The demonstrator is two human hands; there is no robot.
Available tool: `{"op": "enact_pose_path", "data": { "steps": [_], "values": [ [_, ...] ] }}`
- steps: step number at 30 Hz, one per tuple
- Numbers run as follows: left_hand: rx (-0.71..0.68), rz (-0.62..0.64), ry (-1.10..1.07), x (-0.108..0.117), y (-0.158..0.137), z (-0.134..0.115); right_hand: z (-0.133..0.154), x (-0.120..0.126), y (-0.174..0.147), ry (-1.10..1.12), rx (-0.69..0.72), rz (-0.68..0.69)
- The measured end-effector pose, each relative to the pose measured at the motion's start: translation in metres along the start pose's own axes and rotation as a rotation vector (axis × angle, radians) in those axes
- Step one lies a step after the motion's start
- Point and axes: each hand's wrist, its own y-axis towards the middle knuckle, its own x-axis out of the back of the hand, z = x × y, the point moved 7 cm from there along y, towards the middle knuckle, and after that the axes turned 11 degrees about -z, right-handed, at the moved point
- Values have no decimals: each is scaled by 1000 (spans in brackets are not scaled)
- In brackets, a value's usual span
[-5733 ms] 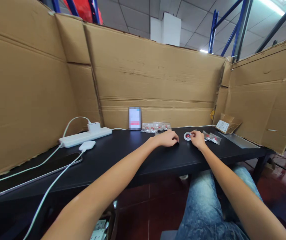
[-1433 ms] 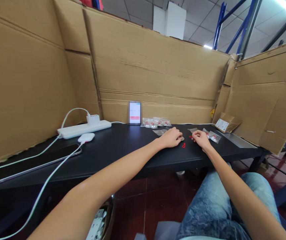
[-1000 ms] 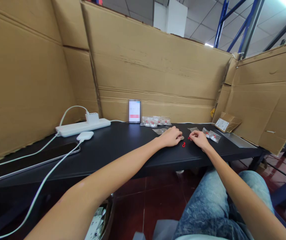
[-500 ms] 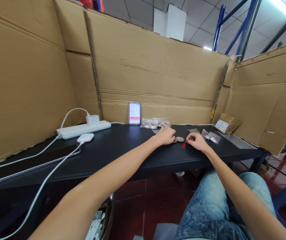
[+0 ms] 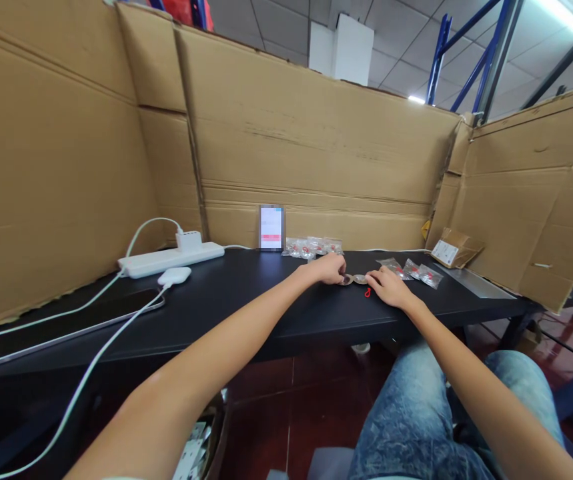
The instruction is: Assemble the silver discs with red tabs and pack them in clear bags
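My left hand [image 5: 330, 268] rests on the black tabletop with its fingers curled at the edge of a small round disc [image 5: 347, 280], pinching it. A second pale, shiny disc [image 5: 360, 279] lies flat just to the right, between my two hands. My right hand [image 5: 389, 288] is palm down, fingers stretched out, its fingertips at that second disc's right edge. In front of the discs lies a small red cord loop [image 5: 367, 292], touched by neither hand. The discs' exact kind is too small to make out.
Clear bags with red bits [image 5: 313, 247] lie at the back by a propped-up phone [image 5: 271, 228]; more bags [image 5: 422, 272] sit right of my right hand. A brown parcel [image 5: 456, 247] is farther right. On the left are a power strip [image 5: 173, 259], cables and a tablet-like device [image 5: 76, 327].
My right hand has left the red cord it was pinching and moved slightly left to the second disc, its fingers straightening. My left hand has drawn slightly left with its disc.
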Motion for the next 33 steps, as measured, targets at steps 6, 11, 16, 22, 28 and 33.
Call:
{"op": "enact_pose_path", "data": {
  "steps": [6, 11, 16, 22, 28, 33],
  "values": [
    [-20, -19, -16, -4, 4, -1, -7, -2, -2, 14, -29, -24],
    [-33, -75, -13, -5, 8, 4, -16, 3, -1, 209, -110, -80],
    [-47, -204, -73, -1, 11, 6, -41, 11, -3, 547, -375, -252],
    [-28, -386, -262, 11, 11, -3, -51, 13, -9, 732, -542, -336],
    [93, -443, -389, 8, 10, 1, -49, 16, -12, 811, -557, -355],
    [138, -407, -392, -4, 10, 3, -50, 17, -12, 554, -482, -325]
  ]
}}
